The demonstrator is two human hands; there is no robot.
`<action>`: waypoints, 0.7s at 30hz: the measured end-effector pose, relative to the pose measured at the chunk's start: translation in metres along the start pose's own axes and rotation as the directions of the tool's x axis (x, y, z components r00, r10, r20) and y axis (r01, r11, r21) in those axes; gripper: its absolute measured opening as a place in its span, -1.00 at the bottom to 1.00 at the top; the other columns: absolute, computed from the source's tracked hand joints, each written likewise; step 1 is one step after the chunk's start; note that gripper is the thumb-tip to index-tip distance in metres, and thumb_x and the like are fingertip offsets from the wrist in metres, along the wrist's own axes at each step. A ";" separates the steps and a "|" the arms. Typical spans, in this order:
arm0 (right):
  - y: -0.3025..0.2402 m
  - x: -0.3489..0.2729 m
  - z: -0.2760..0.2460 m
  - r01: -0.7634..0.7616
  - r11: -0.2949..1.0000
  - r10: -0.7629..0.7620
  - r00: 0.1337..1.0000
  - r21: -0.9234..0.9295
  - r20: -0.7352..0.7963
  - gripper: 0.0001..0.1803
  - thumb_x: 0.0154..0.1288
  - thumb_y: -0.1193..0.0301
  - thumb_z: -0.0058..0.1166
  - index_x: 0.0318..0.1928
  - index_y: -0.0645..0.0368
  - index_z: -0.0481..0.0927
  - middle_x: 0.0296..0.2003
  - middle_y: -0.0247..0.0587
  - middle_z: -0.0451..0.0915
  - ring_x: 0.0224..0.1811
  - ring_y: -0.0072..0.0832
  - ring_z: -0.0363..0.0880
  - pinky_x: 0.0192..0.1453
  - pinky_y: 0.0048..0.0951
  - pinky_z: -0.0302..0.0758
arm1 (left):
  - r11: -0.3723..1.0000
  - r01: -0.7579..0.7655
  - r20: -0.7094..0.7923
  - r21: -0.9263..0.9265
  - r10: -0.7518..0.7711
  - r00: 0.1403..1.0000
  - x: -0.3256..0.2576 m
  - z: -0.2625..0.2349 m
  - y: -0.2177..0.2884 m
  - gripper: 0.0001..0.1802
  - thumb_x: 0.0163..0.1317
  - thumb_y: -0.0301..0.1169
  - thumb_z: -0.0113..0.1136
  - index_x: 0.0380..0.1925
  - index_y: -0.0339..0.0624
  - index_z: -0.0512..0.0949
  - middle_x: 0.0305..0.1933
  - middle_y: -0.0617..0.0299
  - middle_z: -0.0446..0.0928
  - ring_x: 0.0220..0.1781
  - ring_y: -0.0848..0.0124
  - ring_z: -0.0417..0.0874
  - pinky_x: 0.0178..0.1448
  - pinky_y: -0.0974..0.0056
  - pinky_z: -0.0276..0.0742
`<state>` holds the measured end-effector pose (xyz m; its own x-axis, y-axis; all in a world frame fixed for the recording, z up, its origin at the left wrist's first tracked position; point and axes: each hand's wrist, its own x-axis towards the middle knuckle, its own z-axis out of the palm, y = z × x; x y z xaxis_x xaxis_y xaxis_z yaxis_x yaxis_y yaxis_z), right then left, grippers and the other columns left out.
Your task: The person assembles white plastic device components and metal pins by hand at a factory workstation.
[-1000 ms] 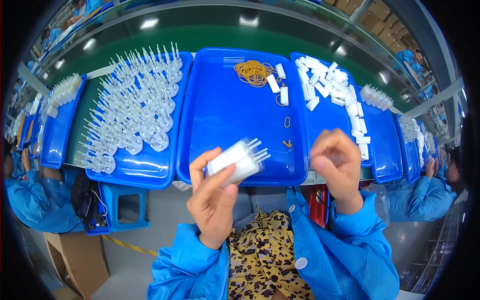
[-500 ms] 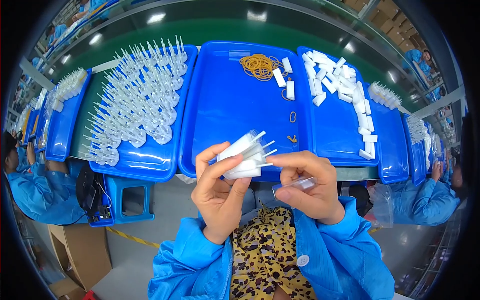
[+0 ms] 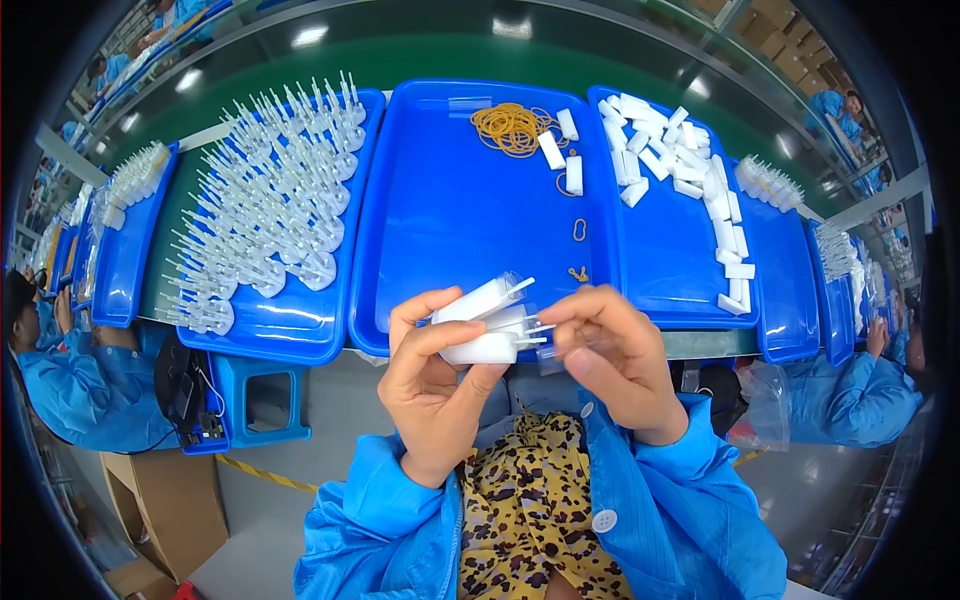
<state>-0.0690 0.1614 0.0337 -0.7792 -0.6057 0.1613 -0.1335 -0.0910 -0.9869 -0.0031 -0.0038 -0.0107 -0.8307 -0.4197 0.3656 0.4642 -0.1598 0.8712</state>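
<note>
My left hand (image 3: pixel 435 390) is closed around a small bundle of white blocks (image 3: pixel 478 325) with thin white rods sticking out toward the right. Clear plastic wraps part of the bundle. Close beside the rod ends, my right hand (image 3: pixel 618 355) pinches a small clear plastic sleeve (image 3: pixel 572 352), smeared by motion. Its index finger and thumb are at the rod tips; whether they touch cannot be made out. Both hands are above the near edge of the middle blue tray (image 3: pixel 420 230), which holds a heap of yellow rubber bands (image 3: pixel 515 130) and a few white blocks (image 3: pixel 551 152).
The left blue tray (image 3: pixel 270 338) carries many standing clear pieces with thin white rods (image 3: pixel 265 190). More white blocks (image 3: pixel 685 160) lie in the right blue tray (image 3: pixel 660 290). A green conveyor belt (image 3: pixel 420 50) runs behind. Co-workers in blue sit at both sides; a blue stool (image 3: pixel 265 365) stands lower left.
My right hand has shifted slightly, bringing the clear sleeve in toward the rods. The bundle in my left hand has tilted and spread a little.
</note>
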 end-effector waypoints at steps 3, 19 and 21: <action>0.000 -0.001 -0.001 0.142 0.979 -0.124 0.984 0.144 -0.128 -0.81 0.30 0.50 0.07 -0.10 0.28 0.48 -0.21 -0.20 0.45 -0.18 -0.61 0.41 -0.13 -0.60 0.31 | 1.000 0.016 0.022 -0.008 -0.016 1.000 0.000 0.002 0.003 -0.68 0.07 -0.70 0.31 -0.14 -0.32 0.53 0.21 0.04 0.25 0.09 0.22 0.57 0.14 0.23 0.60; 0.005 0.000 0.005 0.231 0.972 -0.233 0.957 -0.031 -0.172 -0.78 0.24 0.61 0.12 -0.09 0.35 0.53 -0.14 -0.12 0.45 -0.14 -0.58 0.45 -0.06 -0.58 0.43 | 0.996 0.058 0.021 0.068 -0.060 0.998 -0.002 0.002 0.002 -0.68 -0.02 -0.69 0.38 -0.23 -0.27 0.58 0.20 0.06 0.26 0.23 0.15 0.46 0.18 0.17 0.56; 0.006 0.001 0.008 0.235 0.968 -0.246 0.957 -0.089 -0.156 -0.78 0.23 0.62 0.13 -0.09 0.35 0.54 -0.15 -0.12 0.46 -0.17 -0.59 0.45 -0.12 -0.59 0.47 | 0.996 0.050 0.018 0.079 -0.052 0.998 -0.002 0.002 0.001 -0.68 -0.02 -0.69 0.39 -0.22 -0.27 0.59 0.20 0.06 0.27 0.23 0.16 0.47 0.17 0.18 0.57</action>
<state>-0.0658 0.1543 0.0277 -0.8078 -0.4338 0.3991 -0.3670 -0.1596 -0.9164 -0.0010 -0.0012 -0.0098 -0.8590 -0.3952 0.3256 0.3961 -0.1100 0.9116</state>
